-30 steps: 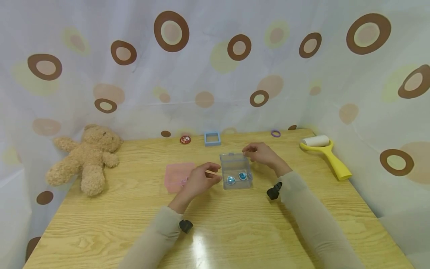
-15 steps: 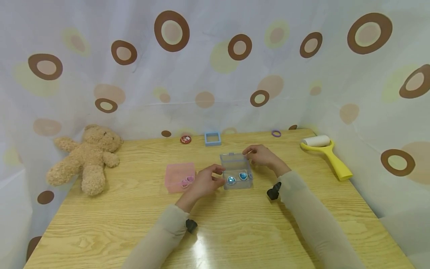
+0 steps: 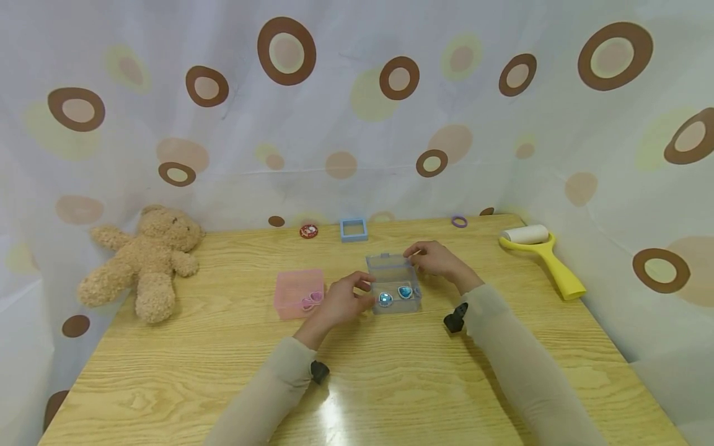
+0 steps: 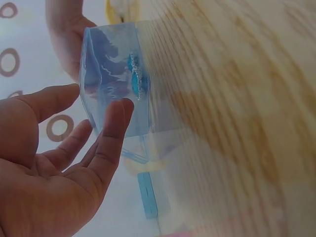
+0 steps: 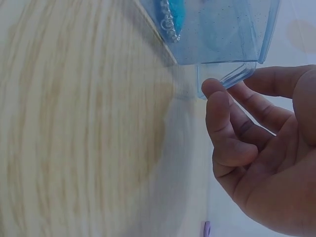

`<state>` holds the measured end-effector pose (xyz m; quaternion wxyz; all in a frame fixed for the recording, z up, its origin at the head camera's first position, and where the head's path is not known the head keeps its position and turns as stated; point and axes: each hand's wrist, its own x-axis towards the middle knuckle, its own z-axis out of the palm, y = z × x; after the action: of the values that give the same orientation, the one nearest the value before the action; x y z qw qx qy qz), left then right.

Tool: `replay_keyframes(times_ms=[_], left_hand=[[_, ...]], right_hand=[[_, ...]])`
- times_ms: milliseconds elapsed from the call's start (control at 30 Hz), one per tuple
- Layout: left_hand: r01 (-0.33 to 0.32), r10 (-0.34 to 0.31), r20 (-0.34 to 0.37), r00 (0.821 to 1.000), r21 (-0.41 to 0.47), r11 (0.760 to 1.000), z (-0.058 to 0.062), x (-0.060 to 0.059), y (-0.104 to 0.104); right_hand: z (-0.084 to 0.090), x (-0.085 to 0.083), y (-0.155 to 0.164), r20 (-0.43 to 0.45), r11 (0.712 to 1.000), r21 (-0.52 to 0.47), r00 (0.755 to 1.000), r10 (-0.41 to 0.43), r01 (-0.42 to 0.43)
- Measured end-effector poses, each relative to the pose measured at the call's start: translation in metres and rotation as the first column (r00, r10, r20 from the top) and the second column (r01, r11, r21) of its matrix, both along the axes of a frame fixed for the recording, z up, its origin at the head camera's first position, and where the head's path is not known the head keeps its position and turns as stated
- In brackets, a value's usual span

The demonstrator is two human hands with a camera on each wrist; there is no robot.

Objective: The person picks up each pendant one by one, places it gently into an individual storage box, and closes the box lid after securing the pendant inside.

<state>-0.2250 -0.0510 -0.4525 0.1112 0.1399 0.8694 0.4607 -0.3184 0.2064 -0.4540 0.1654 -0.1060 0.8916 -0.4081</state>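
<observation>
The head view looks forward and down from above the counter (image 3: 167, 371), far enough back to take in both sleeves, both hands and the curtain behind. The left wrist view sits very near the left hand (image 4: 54, 173), turned sideways, facing a clear blue box (image 4: 111, 84). The right wrist view hangs equally close to the right hand (image 5: 266, 163), facing the same box (image 5: 222, 29). All three views share that box (image 3: 392, 282) and the wood grain beside it

Clear bluish plastic box (image 3: 393, 286), probably glossy; varnished wood table (image 3: 390, 384) shines; plush teddy bear (image 3: 142, 263) looks fuzzy.
</observation>
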Motion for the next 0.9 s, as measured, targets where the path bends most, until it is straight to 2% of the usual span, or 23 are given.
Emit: replay_keyframes(times_ms=[167, 367, 667, 900], left_hand=[[-0.008, 0.008, 0.018, 1.0, -0.01, 1.0, 0.001, -0.001, 0.0], [-0.007, 0.007, 0.027, 1.0, -0.021, 1.0, 0.003, -0.001, 0.001], [-0.013, 0.014, 0.009, 1.0, -0.054, 0.998, 0.007, -0.001, 0.001], [-0.015, 0.016, 0.024, 1.0, -0.069, 0.997, 0.01, -0.001, 0.002]], right_hand=[[0.0, 0.001, -0.001, -0.031, 1.0, 0.001, 0.999, -0.031, 0.031], [0.003, 0.0, 0.0, -0.043, 0.995, -0.053, 0.996, -0.084, 0.082], [0.01, 0.0, 0.001, -0.087, 0.986, -0.115, 0.988, -0.13, 0.12], [0.014, 0.003, 0.004, -0.101, 0.979, -0.162, 0.985, -0.137, 0.12]])
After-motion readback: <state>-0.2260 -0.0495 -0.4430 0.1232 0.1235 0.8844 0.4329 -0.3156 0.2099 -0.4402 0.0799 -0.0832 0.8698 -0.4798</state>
